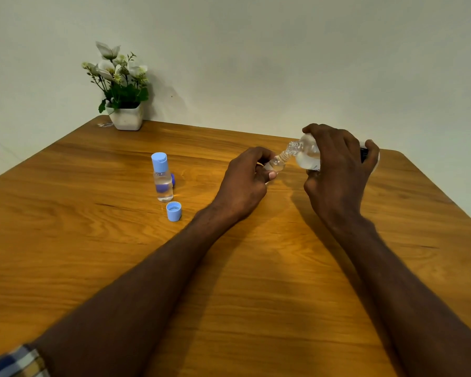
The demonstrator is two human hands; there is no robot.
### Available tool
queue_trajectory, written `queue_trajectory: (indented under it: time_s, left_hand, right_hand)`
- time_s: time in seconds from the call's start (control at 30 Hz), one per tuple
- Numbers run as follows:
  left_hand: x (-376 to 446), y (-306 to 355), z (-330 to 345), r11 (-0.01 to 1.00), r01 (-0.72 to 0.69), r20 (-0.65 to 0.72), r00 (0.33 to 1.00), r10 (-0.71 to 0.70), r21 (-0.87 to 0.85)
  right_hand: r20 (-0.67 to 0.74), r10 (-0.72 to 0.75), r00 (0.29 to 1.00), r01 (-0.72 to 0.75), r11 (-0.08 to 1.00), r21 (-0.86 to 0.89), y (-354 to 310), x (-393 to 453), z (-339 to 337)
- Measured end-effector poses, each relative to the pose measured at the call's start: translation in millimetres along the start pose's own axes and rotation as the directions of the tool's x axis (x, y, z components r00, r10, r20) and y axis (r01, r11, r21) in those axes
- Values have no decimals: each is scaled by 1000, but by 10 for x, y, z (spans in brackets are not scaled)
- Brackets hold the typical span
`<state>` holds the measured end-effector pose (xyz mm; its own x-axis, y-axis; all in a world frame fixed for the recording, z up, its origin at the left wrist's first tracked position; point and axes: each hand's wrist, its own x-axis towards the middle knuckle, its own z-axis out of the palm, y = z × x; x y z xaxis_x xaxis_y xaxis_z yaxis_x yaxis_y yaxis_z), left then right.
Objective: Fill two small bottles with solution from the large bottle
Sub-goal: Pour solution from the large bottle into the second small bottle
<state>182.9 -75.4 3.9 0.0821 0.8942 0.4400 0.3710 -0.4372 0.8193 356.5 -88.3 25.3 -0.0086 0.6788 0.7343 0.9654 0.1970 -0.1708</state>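
Right hand point(337, 164) wraps large bottle point(307, 155), tipped, neck at mouth of small bottle point(275, 164) pinched in left hand point(248, 180) above desk point(256, 268). Clear plastic, likely light, slippery when wet; grip bodies, squeeze gently. Capped small bottle point(162, 178) stands left, apart.

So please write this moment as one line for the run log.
step: filling second small bottle | left hand: holds it tilted | right hand: tips large bottle, necks meeting | capped small bottle: standing | loose cap: on table
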Motion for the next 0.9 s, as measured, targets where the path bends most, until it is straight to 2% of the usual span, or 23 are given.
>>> queue_trajectory:
  time_s: [0.9]
  left_hand:
    - [-10,31,-11,998,50,19,999,-49,-43]
  right_hand:
    - [3,13,1000,-13,1000,26,-3,-3,21]
